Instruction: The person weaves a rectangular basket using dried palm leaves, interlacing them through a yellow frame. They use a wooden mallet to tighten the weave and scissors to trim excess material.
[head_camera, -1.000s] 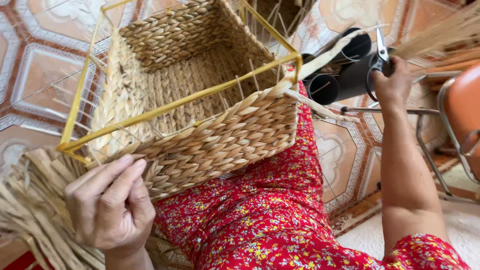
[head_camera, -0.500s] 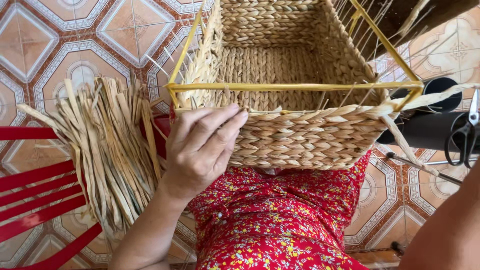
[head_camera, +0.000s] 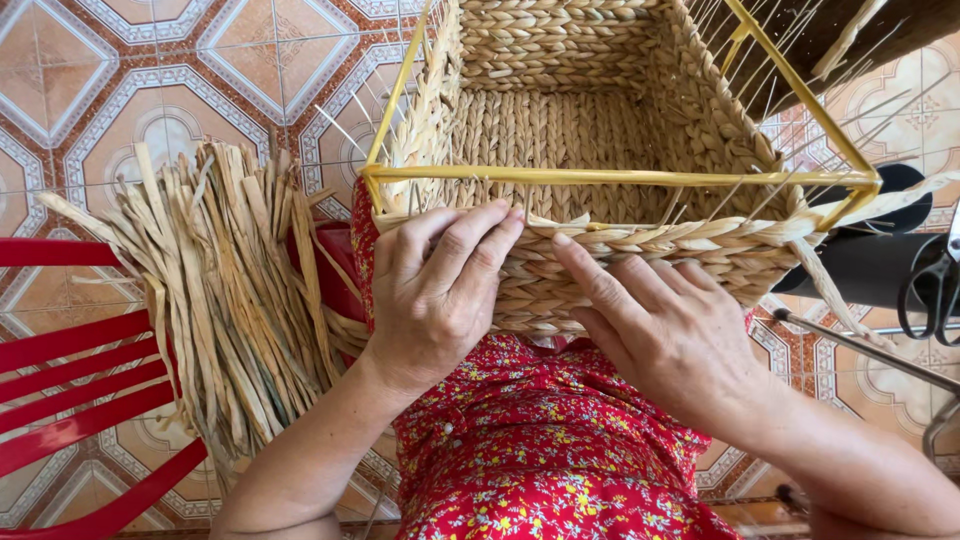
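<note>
A square woven straw basket (head_camera: 600, 120) on a yellow wire frame (head_camera: 610, 177) rests on my lap, over a red flowered dress (head_camera: 540, 450). My left hand (head_camera: 440, 290) lies flat against the near wall, its fingertips at the top braid just under the yellow bar. My right hand (head_camera: 660, 320) lies beside it on the same wall, its fingers spread and pointing up-left along the braid (head_camera: 700, 240). Neither hand closes around anything. Thin upright stakes stick up from the basket's rim.
A bundle of dried straw strips (head_camera: 220, 290) lies on a red slatted chair (head_camera: 70, 380) at my left. Black scissors (head_camera: 930, 285) rest on a dark tube (head_camera: 860, 270) at the right. A patterned tile floor (head_camera: 130, 70) lies below.
My right hand has come down from the scissors at the right onto the basket's near wall. My left hand shifted slightly along the braid. The view has steadied over the basket.
</note>
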